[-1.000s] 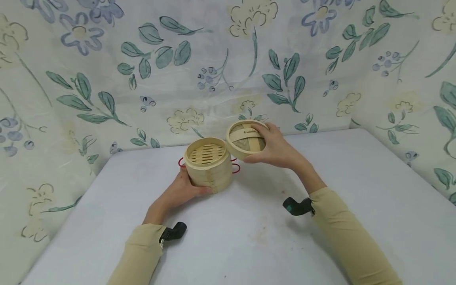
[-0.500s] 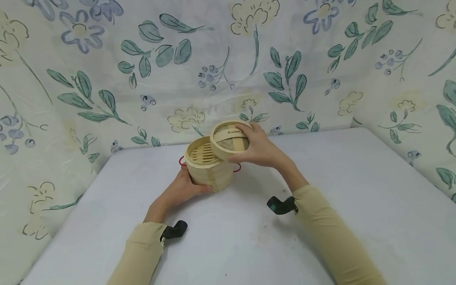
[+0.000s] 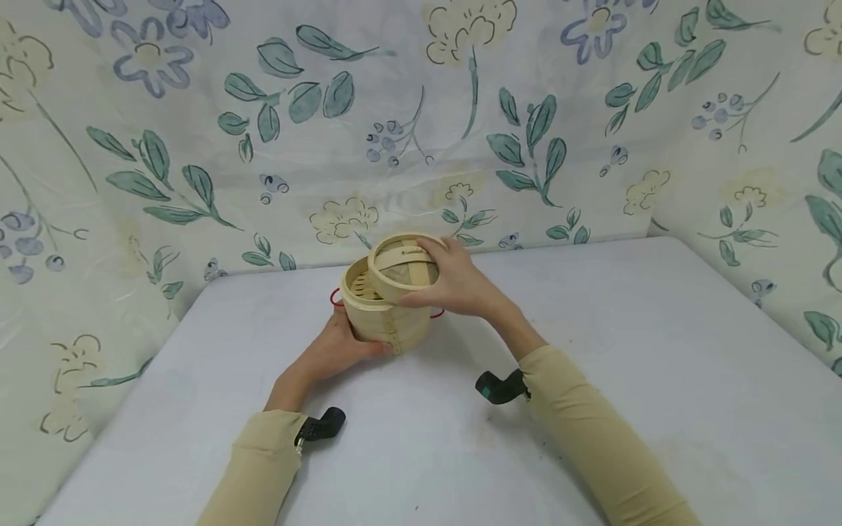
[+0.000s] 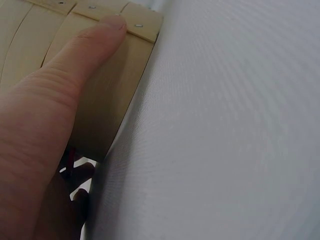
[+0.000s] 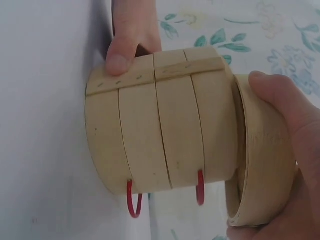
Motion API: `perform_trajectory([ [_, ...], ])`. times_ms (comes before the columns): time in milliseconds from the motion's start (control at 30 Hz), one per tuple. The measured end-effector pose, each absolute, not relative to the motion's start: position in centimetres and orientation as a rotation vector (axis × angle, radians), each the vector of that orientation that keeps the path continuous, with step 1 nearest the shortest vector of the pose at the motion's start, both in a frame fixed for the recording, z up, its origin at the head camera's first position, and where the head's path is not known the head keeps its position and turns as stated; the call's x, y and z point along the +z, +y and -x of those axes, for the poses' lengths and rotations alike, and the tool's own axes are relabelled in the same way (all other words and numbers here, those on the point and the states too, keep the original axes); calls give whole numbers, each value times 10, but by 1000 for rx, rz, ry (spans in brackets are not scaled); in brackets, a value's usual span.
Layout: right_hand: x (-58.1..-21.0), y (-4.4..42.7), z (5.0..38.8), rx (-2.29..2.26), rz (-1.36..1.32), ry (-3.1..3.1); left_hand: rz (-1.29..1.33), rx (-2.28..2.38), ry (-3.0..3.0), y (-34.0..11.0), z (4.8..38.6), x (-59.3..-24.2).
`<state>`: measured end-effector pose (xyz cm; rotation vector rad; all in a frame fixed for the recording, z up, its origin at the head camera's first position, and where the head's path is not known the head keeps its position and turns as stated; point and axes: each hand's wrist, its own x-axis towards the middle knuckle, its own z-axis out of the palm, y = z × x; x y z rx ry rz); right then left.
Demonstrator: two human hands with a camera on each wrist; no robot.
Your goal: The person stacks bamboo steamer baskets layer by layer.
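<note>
A round bamboo steamer [image 3: 375, 325] with red loops on its sides stands on the table near the back wall. My left hand [image 3: 332, 349] grips its lower left side, the thumb pressed along the front, as the left wrist view also shows. My right hand [image 3: 457, 281] holds the woven bamboo lid [image 3: 401, 267] by its rim. The lid is tilted and overlaps the right part of the steamer's top; the slatted inside still shows at the left. In the right wrist view, the lid [image 5: 265, 155] sits off-centre against the steamer's rim, and red loops [image 5: 134, 200] stick out.
A white-covered table [image 3: 421, 453] lies under both arms. Behind it and at the sides rises a wall covering [image 3: 421, 109] printed with flowers and leaves. Each sleeve cuff carries a small black wrist camera [image 3: 503, 387].
The right hand has carried the lid left and a little down, from beside the steamer's rim to over its top. The left hand and the steamer have stayed nearly in place.
</note>
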<state>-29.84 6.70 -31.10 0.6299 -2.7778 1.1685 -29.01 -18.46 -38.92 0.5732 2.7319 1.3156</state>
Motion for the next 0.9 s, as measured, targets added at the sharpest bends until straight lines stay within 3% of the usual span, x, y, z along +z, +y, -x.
perform_trajectory([
  [900, -309, 25, 298, 1059, -549, -2736, -530, 1300, 2750, -185, 288, -389],
])
